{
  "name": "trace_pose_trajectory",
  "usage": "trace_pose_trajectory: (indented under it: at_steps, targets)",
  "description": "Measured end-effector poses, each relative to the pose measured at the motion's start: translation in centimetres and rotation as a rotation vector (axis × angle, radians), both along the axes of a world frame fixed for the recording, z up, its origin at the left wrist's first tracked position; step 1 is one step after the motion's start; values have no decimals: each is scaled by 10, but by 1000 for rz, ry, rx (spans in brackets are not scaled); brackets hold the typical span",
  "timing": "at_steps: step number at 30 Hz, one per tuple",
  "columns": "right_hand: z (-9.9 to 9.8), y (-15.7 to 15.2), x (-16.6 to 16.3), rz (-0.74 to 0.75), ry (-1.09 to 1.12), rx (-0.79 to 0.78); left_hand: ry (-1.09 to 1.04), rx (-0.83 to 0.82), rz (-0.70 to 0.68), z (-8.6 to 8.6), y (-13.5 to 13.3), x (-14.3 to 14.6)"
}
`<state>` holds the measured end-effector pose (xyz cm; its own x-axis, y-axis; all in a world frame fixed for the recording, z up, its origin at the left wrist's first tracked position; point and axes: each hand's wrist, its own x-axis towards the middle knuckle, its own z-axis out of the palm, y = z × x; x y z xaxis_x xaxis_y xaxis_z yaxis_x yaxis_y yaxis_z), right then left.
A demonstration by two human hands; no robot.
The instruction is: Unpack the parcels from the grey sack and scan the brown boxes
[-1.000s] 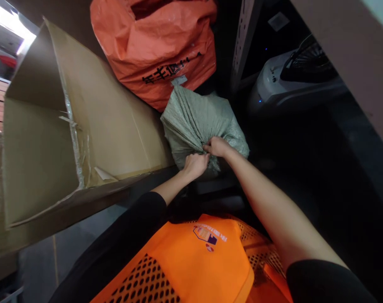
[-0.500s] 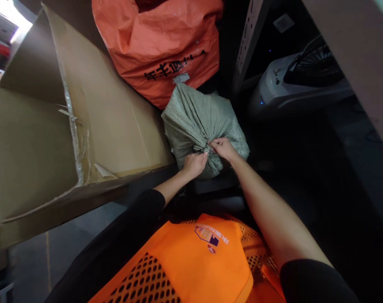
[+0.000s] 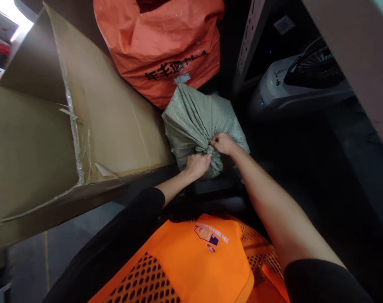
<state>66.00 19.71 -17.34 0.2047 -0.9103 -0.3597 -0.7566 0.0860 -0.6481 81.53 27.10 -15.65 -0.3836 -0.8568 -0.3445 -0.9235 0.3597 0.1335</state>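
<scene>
A grey-green woven sack (image 3: 196,120) lies on the dark floor in front of me, its mouth bunched together at the near end. My left hand (image 3: 198,165) is closed around the gathered neck from the left. My right hand (image 3: 222,143) pinches the same bunched fabric from the right, fingers pressed together. The two hands almost touch at the neck.
A large open cardboard box (image 3: 52,126) lies on its side at the left. An orange plastic sack (image 3: 166,42) with black lettering stands behind the grey sack. A white fan-like appliance (image 3: 292,80) sits at the right beside a metal shelf post (image 3: 250,38). My orange mesh vest (image 3: 198,265) fills the bottom.
Both hands stay on the sack's neck with only slight shifts of the fingers. The camera has drifted a little.
</scene>
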Motion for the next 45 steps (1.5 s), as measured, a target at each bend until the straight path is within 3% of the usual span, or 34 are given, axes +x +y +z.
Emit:
trace_pose_trajectory:
  at_steps: [11,15,21,24,27,32,41,45]
  targets:
    - [9,-12,-27,-66,36,-214,163,-68,15,2,-10,3]
    - [12,-21,-28,-113,-10,-209,210,-76,11,2,-12,10]
    - [17,-6,-21,-456,-355,-91,247,-136,172,22,-38,22]
    - [12,10,-8,-544,-452,-41,348,-183,242,29,-43,15]
    - [7,23,3,-573,-488,-37,369,-127,234,23,-42,5]
    - [6,29,2,-552,-502,-30,453,-85,76,8,-42,-2]
    - [11,24,-4,-468,-309,-240,419,-114,5,16,-29,7]
    - [8,20,-3,-472,-318,-234,466,-138,-5,12,-19,17]
